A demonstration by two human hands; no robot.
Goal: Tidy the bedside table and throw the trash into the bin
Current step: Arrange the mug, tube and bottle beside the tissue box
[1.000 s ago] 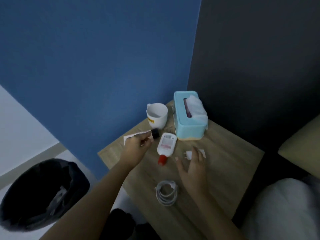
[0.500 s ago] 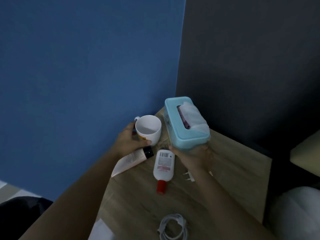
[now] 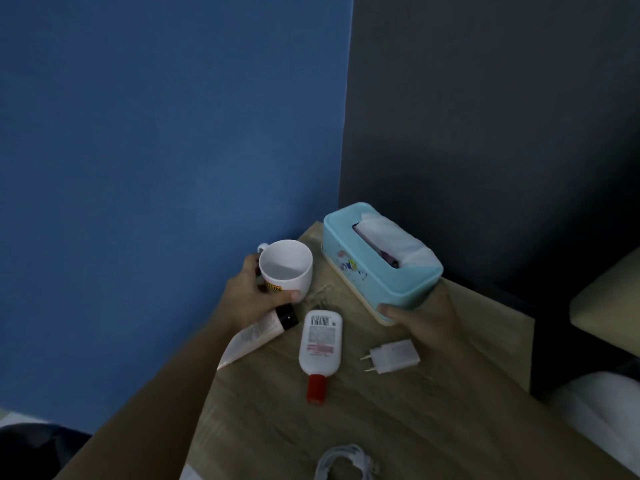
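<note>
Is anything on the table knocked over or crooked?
Yes. The white bottle with the red cap lies on its side in the middle of the table, and the tube beside it lies flat too. The blue tissue box looks tilted, gripped by the right hand. The mug is upright, held by the left hand.

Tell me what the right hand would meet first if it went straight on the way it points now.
The right hand grips the near end of the tissue box, so that is first in its line. Pushed further, the box's far end would likely reach the wall corner; the gap is unclear.
</note>
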